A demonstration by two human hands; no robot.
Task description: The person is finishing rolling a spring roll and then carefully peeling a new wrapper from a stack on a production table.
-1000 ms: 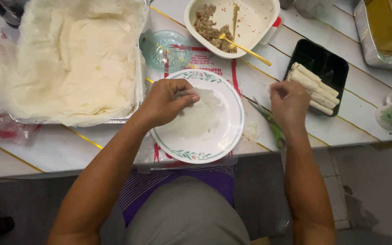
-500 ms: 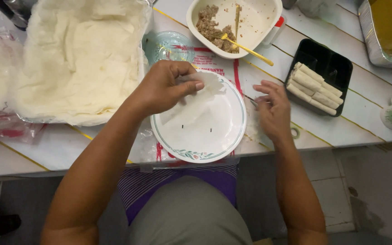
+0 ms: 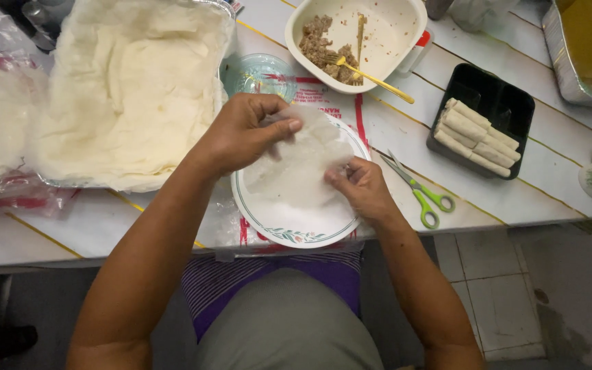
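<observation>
A: A thin, translucent white wrapper sheet [image 3: 303, 164] is pinched by the left hand [image 3: 241, 133] at its top edge and by the right hand [image 3: 361, 188] at its right edge, over the floral-rimmed white plate [image 3: 296, 229].

B: Clear plastic packaging with red print [image 3: 15, 195] is seen far left, under the foil tray of stacked wrappers [image 3: 125, 89].

Both forearms reach forward over the plate [image 3: 296, 229]. The left hand [image 3: 244, 133] is curled above its far left rim, thumb and fingers pinched. The right hand [image 3: 361, 188] hovers over its right edge, fingertips pinched too.
</observation>
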